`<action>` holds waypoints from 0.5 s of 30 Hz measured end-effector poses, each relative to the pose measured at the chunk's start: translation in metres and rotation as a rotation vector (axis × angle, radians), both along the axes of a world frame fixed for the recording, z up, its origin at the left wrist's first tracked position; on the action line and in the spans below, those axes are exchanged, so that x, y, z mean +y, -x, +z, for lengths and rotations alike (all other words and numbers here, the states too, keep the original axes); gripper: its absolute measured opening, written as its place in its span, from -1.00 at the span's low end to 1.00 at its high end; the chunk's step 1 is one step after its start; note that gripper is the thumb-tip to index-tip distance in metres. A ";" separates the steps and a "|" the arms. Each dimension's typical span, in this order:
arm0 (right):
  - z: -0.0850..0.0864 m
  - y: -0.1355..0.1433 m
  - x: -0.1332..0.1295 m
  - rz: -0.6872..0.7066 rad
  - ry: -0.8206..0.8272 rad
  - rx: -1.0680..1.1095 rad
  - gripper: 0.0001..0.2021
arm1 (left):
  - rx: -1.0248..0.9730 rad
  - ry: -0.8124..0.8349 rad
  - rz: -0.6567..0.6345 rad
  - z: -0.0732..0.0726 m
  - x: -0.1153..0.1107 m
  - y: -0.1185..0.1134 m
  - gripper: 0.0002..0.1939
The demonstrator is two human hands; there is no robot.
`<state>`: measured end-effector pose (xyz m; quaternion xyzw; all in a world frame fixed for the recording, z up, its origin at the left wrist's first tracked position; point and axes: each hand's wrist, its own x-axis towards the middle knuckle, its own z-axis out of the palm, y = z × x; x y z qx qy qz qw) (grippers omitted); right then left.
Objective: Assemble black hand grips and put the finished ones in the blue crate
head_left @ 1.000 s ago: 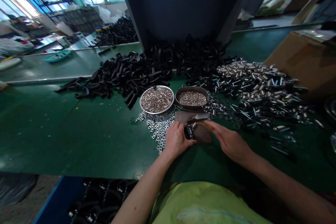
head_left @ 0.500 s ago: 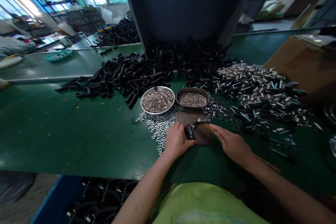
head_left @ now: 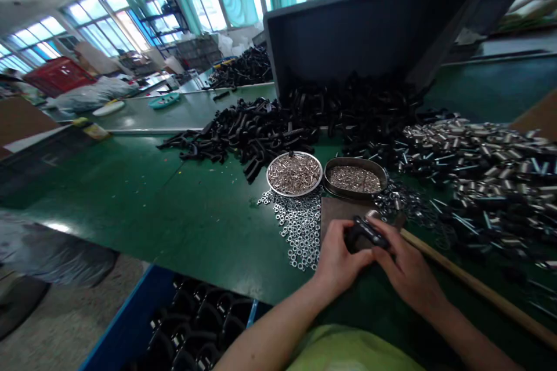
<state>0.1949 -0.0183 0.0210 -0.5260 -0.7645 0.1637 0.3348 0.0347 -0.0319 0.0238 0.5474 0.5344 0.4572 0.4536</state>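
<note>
My left hand [head_left: 339, 255] is closed round a black plastic part [head_left: 368, 233] above the metal plate [head_left: 337, 208]. From the other side, my right hand [head_left: 404, 264] grips the same part with thumb and fingers. A hammer lies on the table to the right, its wooden handle [head_left: 470, 281] passing beside my right hand. Behind the plate stand a round dish of small metal pins [head_left: 295, 175] and an oval tin of tiny metal pieces [head_left: 354, 179]. Loose nuts [head_left: 300, 229] are spread left of the plate.
A large grey bin [head_left: 374, 29] lies tipped behind a heap of black parts [head_left: 252, 127]. Metal sleeves and screws [head_left: 491, 156] are piled at the right. Below the table's front edge, a blue crate [head_left: 126, 316] holds black parts.
My right hand has let go of the hammer, which now lies on the table, and has taken hold of the black part. The part is now lifted off the plate. The view has swung left.
</note>
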 end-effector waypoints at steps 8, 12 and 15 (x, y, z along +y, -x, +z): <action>-0.005 0.001 0.022 -0.011 -0.022 -0.199 -0.71 | 0.412 -0.080 0.413 0.017 0.101 0.128 -0.83; -0.021 -0.007 0.016 0.001 0.024 -0.334 -0.72 | 0.436 0.049 0.591 0.012 0.156 0.195 -0.81; -0.023 -0.005 0.013 0.000 0.074 -0.344 -0.72 | 0.359 0.153 0.624 0.003 0.172 0.214 -0.84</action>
